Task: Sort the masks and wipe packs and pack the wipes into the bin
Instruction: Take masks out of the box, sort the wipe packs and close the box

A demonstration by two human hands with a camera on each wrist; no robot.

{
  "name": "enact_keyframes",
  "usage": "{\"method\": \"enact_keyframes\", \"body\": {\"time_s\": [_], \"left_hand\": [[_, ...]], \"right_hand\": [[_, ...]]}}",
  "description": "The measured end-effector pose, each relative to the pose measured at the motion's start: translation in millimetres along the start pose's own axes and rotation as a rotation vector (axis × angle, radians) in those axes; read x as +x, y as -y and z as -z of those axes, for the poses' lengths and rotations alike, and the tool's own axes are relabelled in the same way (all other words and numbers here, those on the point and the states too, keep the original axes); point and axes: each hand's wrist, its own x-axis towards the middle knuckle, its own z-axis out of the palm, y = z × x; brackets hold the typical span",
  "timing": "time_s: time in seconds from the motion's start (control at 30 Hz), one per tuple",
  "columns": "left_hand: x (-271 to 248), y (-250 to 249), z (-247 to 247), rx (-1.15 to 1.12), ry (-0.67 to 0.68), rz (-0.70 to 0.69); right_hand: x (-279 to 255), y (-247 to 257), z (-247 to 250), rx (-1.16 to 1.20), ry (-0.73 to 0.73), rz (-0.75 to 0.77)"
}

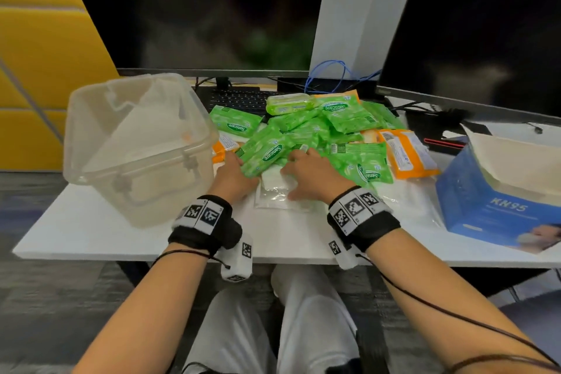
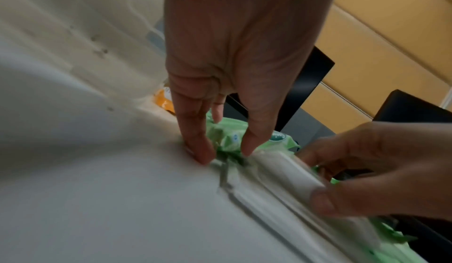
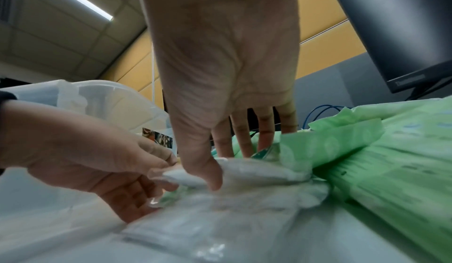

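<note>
At the left of the white table (image 1: pixel 91 231), the clear plastic bin (image 1: pixel 136 146) is seen tilted on its side with no wipe pack visible inside, so the packing is judged not yet begun. Just right of it, the left hand (image 1: pixel 232 173) is laid at the near left edge of the heap; its fingers (image 2: pixel 195 147) are curved down onto a green Sanicare wipe pack (image 1: pixel 267 155), thumb and fingertips on either side of it, though whether the pack is truly pinched cannot be told. Between the hands, a clear-bagged white mask (image 1: pixel 279 188) lies flat on the table, partly under the green packs. The right hand (image 1: pixel 312 176) is spread over it, the thumb (image 3: pixel 208 174) pressed on the mask's bag and the straight fingers pushed into the green packs beyond; nothing is clasped. Farther right, the heap of green wipe packs (image 1: pixel 334 124) and the orange packs (image 1: pixel 406 152) remains mixed, and the blue KN95 box (image 1: pixel 501 203) stands open at the far right. The sorting is judged barely started.
</note>
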Motion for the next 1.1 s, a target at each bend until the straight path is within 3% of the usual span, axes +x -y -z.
{"method": "enact_keyframes", "body": {"time_s": [0.1, 0.23, 0.4, 0.57, 0.73, 0.9, 1.1], "left_hand": [[-3.4, -9.8, 3.7, 0.058, 0.059, 0.024], [-8.7, -22.2, -0.1, -0.025, 0.185, 0.055], [-20.8, -29.6, -18.4, -0.084, 0.066, -0.005], [-36.7, -52.0, -19.5, -0.368, 0.076, -0.016], [-49.9, -88.7, 6.9, -0.258, -0.059, -0.224], [-54.2, -113.5, 21.3, -0.043, -0.337, -0.477], [-64.7, -148.1, 3.9, -0.138, -0.537, -0.737]], "right_hand": [[4.0, -2.8, 3.1, 0.066, -0.065, 0.023], [2.4, -9.5, 5.7, 0.210, -0.113, 0.027], [-3.2, -18.1, 1.1, 0.438, -0.199, 0.000], [-11.6, -29.4, 8.4, 0.611, -0.338, 0.008], [-29.0, -37.7, 26.7, 0.832, -0.563, -0.013], [-46.1, -62.8, 45.5, 1.040, -0.775, -0.092], [-75.2, -99.4, 63.8, 1.067, -0.944, -0.177]]}}
